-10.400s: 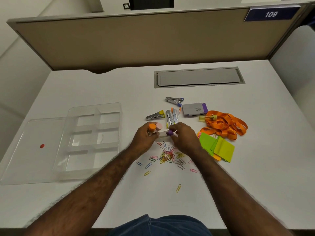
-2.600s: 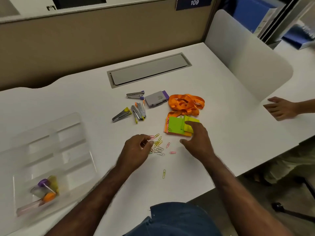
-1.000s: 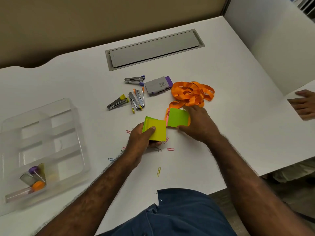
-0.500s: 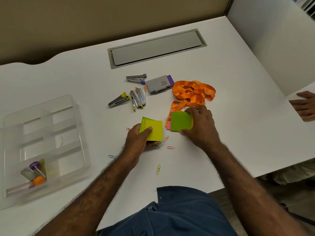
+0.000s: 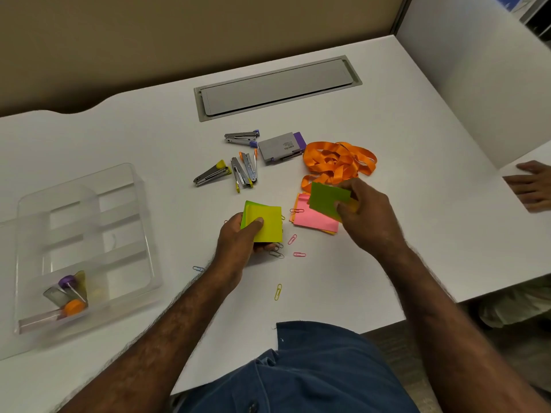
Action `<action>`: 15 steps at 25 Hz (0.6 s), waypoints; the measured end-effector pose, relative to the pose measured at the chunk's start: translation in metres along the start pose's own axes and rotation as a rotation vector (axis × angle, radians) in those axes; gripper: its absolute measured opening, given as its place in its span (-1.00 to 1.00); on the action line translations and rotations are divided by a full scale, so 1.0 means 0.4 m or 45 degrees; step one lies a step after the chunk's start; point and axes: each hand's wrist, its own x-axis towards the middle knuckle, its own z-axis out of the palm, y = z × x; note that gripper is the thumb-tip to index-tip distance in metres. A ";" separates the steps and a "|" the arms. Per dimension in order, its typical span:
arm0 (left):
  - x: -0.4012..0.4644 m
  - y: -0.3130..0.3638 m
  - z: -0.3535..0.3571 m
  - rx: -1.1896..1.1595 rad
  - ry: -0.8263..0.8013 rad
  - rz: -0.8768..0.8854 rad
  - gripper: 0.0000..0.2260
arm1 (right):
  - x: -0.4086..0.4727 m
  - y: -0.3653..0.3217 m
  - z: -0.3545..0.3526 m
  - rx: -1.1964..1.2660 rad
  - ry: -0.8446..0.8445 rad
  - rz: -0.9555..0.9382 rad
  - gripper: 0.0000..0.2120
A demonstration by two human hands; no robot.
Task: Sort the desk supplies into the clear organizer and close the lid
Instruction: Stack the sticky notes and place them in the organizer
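White desk (image 5: 402, 234), tan partition (image 5: 149, 40), grey cable hatch (image 5: 277, 87)

Organizer (image 5: 89, 222) left; staplers (image 5: 235, 165) behind clips (image 5: 293, 245); lanyard (image 5: 337, 160) right.

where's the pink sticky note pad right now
The pink sticky note pad lies flat on the desk right of centre in the head view, just under the right hand, below the orange lanyard.

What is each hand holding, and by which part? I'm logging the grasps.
The left hand pinches the yellow-green sticky notes at their near-left corner; the right hand holds the green sticky notes by their right edge.
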 end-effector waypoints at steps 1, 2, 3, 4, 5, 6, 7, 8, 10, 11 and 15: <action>-0.001 -0.002 -0.002 0.003 0.002 0.000 -0.86 | -0.007 -0.001 -0.008 -0.021 0.099 -0.059 -0.70; -0.002 -0.004 -0.003 -0.004 0.004 -0.003 -0.85 | -0.015 0.001 -0.011 -0.028 0.206 -0.129 -0.69; -0.003 -0.005 -0.003 -0.020 0.003 -0.010 -0.85 | -0.023 0.004 -0.009 -0.027 0.277 -0.180 -0.69; -0.003 -0.007 -0.003 -0.037 -0.002 -0.019 -0.86 | -0.028 0.008 -0.001 -0.045 0.275 -0.192 -0.68; -0.003 -0.009 -0.002 -0.058 -0.013 -0.026 -0.88 | -0.032 0.013 0.011 -0.095 0.206 -0.168 -0.68; -0.003 -0.010 0.001 -0.082 -0.026 -0.028 -0.93 | -0.034 0.020 0.026 -0.158 0.095 -0.118 -0.68; -0.005 -0.010 0.004 -0.096 -0.037 -0.026 -0.97 | -0.036 0.027 0.039 -0.196 0.002 -0.061 -0.67; -0.008 -0.008 0.008 -0.094 -0.044 -0.021 -0.99 | -0.037 0.029 0.046 -0.180 -0.030 -0.009 -0.67; -0.008 -0.006 0.015 -0.014 -0.048 0.005 -0.96 | -0.034 0.027 0.046 -0.010 0.018 0.051 -0.65; -0.009 -0.005 0.018 0.032 -0.056 0.013 -0.94 | -0.034 0.026 0.045 0.120 0.035 0.066 -0.64; -0.009 0.004 0.037 -0.099 -0.173 -0.031 -0.87 | -0.045 -0.008 0.064 0.781 -0.124 0.232 -0.58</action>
